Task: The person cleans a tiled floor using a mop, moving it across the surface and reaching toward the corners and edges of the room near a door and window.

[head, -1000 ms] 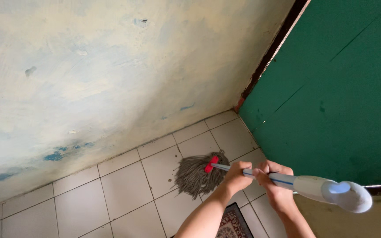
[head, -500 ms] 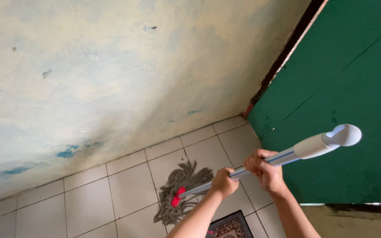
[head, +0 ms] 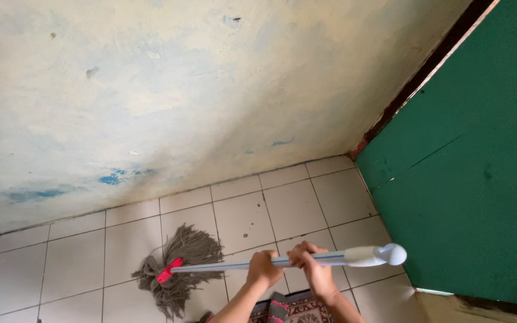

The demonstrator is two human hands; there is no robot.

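Note:
Both of my hands grip a mop by its grey handle [head: 222,266], which has a white end knob at the right. My left hand [head: 263,267] holds the shaft lower down, and my right hand [head: 307,261] holds it just behind, nearer the knob. The handle lies almost level, pointing left. Its grey string mop head [head: 181,269] with a red clamp [head: 169,270] rests spread on the white floor tiles [head: 294,209] to the left of my hands.
A stained cream and blue wall [head: 181,101] rises behind the tiles. A green door [head: 480,179] with a dark frame stands at the right. A patterned mat [head: 294,310] lies at the bottom edge below my arms.
The mop head has swept left across the tiles, away from the green door. The handle has dropped from a raised tilt to nearly level, and my hands have followed to the left.

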